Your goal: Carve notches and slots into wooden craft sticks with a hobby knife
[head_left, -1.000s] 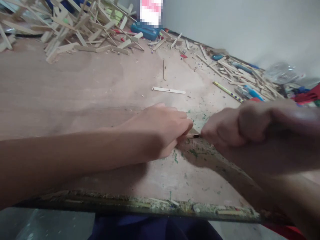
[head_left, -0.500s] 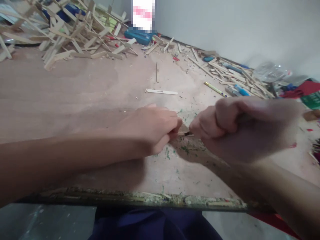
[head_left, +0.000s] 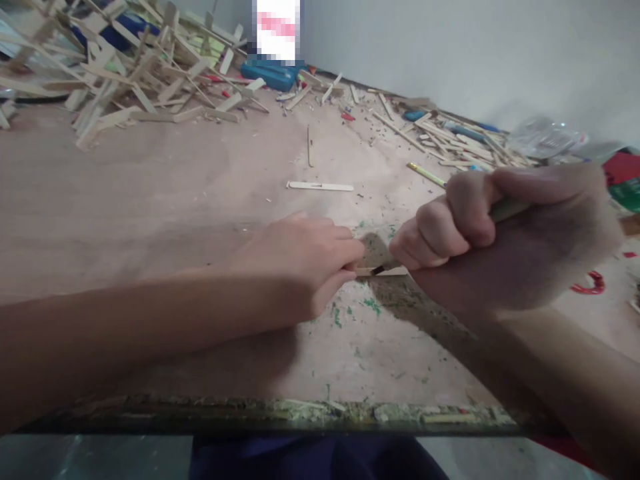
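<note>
My left hand (head_left: 320, 257) lies low on the table, its fingers closed on a flat wooden craft stick (head_left: 399, 271). The free end of the stick points right. My right hand (head_left: 480, 227) is a fist wrapped round a slim tool (head_left: 510, 208) with a greyish handle. Its dark, narrow tip (head_left: 379, 270) meets the stick just right of my left fingertips. Most of the tool is hidden in the fist, so its exact kind cannot be made out. Beyond my left hand lies another craft stick (head_left: 325, 186) with a slot-like mark in its middle.
Joined wooden sticks (head_left: 145, 73) pile up at the back left, beside a blue box (head_left: 270, 75). Loose sticks (head_left: 450, 143), a yellow pencil (head_left: 425, 174) and a clear plastic container (head_left: 547, 137) lie at the right. Green shavings (head_left: 370, 305) and the littered table edge (head_left: 340, 410) are nearer.
My right fist has risen a little and shifted right, showing more of the stick and the tool's dark tip. My left hand stays on the stick. The view has shifted slightly.
</note>
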### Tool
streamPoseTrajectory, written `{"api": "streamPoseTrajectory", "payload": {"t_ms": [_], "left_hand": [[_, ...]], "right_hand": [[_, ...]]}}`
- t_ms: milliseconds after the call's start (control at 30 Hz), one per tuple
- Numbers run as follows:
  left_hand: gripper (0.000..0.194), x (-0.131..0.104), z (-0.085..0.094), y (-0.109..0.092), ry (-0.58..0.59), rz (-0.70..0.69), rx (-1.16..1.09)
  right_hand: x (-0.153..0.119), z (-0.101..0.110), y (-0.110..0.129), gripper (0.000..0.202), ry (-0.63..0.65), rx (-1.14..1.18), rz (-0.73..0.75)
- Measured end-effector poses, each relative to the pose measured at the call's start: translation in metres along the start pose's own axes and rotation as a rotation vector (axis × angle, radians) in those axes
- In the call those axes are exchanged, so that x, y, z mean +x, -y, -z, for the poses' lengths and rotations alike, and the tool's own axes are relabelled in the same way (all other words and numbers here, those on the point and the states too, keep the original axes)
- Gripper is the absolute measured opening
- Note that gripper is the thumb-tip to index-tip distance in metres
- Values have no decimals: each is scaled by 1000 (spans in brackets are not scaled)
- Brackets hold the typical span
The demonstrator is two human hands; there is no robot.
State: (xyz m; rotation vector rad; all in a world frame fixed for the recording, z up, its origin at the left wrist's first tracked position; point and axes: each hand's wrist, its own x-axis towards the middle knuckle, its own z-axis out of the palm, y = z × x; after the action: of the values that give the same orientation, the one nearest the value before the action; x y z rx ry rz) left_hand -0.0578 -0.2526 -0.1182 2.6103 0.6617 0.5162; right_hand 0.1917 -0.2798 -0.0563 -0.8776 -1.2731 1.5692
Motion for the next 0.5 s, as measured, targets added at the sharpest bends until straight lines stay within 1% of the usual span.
{"api": "streamPoseTrajectory", "payload": {"t_ms": [100, 233, 300, 433, 467, 500], "left_hand": [[22, 1, 2, -2, 18, 20, 3], [19, 1, 3, -2, 37, 28, -2], [19, 0, 2, -3, 29, 27, 12], [23, 1, -1, -3, -15, -5, 23], [24, 1, -1, -2, -20, -13, 22], [25, 1, -2, -2, -20, -16, 21]], "right_hand": [[-6, 6, 7, 59, -69, 2, -55], [-7, 7, 15, 58, -48, -18, -48], [-5, 7, 19, 60, 7, -57, -35], [5, 11, 26, 66, 257, -130, 15], [7, 11, 25, 67, 286, -149, 16], [9, 11, 23, 66, 289, -162, 14]]}}
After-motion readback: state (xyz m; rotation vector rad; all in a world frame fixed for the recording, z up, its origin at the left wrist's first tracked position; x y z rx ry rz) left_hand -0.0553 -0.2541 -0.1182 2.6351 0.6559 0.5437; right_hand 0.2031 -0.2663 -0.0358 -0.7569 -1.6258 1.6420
